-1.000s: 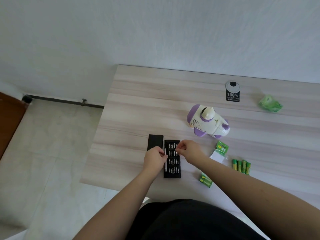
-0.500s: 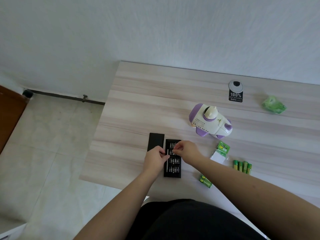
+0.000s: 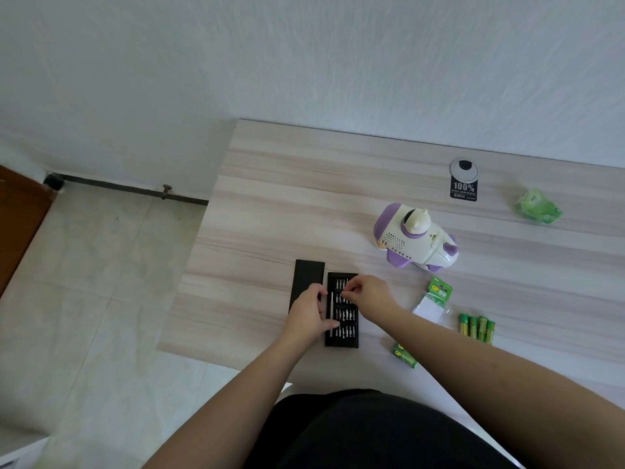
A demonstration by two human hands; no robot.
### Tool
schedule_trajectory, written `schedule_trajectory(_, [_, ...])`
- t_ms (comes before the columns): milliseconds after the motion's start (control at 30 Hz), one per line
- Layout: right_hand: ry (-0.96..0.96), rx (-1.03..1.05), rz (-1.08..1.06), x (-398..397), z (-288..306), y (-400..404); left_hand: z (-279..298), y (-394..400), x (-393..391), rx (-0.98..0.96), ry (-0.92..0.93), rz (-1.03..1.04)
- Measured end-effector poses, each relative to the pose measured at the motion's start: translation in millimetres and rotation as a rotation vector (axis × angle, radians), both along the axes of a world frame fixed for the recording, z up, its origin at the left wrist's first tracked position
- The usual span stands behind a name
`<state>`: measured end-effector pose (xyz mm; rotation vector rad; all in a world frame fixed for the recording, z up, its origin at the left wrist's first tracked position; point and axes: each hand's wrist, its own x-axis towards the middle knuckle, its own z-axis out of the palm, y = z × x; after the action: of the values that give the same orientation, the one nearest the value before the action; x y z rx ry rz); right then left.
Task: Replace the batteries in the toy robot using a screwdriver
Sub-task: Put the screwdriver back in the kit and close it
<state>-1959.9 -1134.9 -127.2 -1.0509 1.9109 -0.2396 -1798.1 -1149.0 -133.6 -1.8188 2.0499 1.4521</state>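
Observation:
The white and purple toy robot [image 3: 416, 236] lies on its side on the wooden table [image 3: 304, 204]. Near the front edge sits an open black bit case [image 3: 342, 340] with rows of bits and a silver screwdriver handle [image 3: 331, 313]; its lid [image 3: 306, 275] lies just to the left. My left hand [image 3: 306, 318] grips the case's left edge, thumb across the lower tray. My right hand [image 3: 368, 294] pinches a bit in the upper rows. Several loose green batteries [image 3: 477, 328] lie to the right.
A green battery pack [image 3: 404, 355] lies by my right forearm, and opened packaging [image 3: 434, 299] sits below the robot. A crumpled green wrapper [image 3: 537, 206] and a round cable grommet with a black sticker [image 3: 464, 179] are at the back right. The table's left edge drops to tiled floor.
My left hand has slid down the case's left side and its thumb now reaches over the tray. My right hand stays pinched over the upper bit rows.

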Motion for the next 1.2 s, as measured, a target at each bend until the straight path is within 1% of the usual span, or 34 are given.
schedule_trajectory(200, [0.005, 0.003, 0.014, 0, 0, 0, 0, 4, 0, -0.082, -0.017, -0.155])
schedule_trajectory(467, [0.017, 0.001, 0.003, 2, -1, 1, 7, 3, 1, -0.11, -0.071, -0.361])
schedule_trajectory(933, [0.028, -0.012, 0.003, 4, -2, 2, 9, 12, 4, -0.147, -0.033, -0.383])
schedule_trajectory(1100, [0.026, -0.02, 0.007, 4, -3, 3, 9, 14, 0, -0.162, -0.047, -0.327])
schedule_trajectory(1200, [0.024, -0.017, -0.005, 4, -4, 2, 6, 17, -1, -0.232, -0.043, -0.289])
